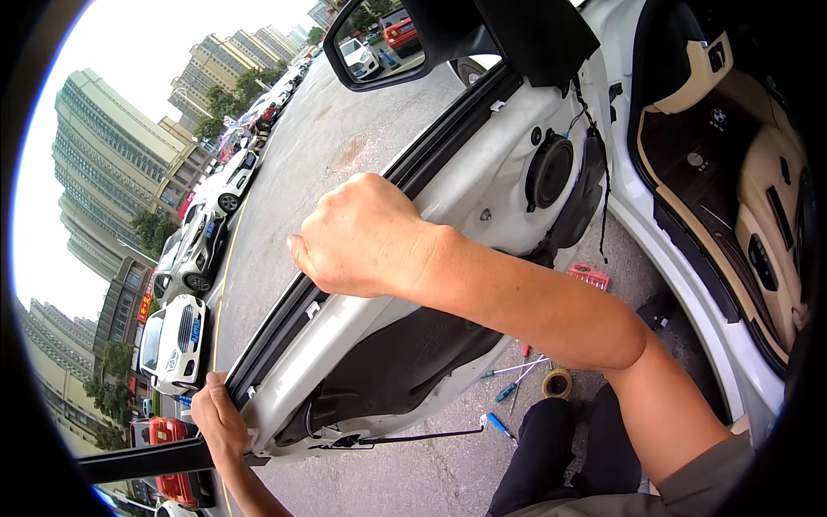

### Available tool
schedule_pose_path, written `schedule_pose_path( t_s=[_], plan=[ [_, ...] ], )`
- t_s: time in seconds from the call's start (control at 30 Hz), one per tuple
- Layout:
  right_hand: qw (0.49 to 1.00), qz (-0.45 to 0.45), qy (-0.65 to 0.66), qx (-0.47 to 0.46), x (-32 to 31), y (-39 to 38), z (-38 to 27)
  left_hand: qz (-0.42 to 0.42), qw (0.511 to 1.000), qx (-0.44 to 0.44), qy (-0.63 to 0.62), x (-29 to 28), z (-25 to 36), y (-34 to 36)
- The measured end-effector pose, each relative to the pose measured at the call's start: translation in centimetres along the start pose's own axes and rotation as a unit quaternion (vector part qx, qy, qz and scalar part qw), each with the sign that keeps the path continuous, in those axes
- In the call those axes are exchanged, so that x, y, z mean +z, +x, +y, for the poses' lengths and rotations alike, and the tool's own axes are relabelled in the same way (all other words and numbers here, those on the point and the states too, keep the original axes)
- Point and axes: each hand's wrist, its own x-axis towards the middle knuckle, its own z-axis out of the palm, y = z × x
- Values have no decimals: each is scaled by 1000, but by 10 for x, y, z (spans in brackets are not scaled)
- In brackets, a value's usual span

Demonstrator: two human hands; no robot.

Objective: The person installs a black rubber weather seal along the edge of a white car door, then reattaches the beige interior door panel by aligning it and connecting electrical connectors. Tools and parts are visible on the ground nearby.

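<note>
Black strip (269, 345) along top edge of white door (495, 177) apparently being fitted or freed, door's rear corner grasped by left hand (220, 415), right hand (366, 237) curled midway, hold hidden; even force seemingly called for next.

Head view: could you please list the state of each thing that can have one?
Car door, open, inner side uncovered
Side mirror, folded out
Speaker, fixed in the door
Cable, hanging down
Tape roll, on the ground
Blue screwdriver, lying on the ground
Red case, on the ground, lid unclear
Left hand, at the door's rear corner, grip partly hidden
Right hand, curled, fingertips hidden
</note>
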Motion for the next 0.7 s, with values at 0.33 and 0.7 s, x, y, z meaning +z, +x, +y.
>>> schedule_pose_path(
  t_s=[0.33, 0.7],
  plan=[
    [986, -35, 69, 146, -10, -3, -9, -46, 998, 28, -33, 4, 7, -1],
    [615, -386, 65, 684, -204, -414, -184, -295, 947, -28, -125, -25, 1, 37]
  ],
)
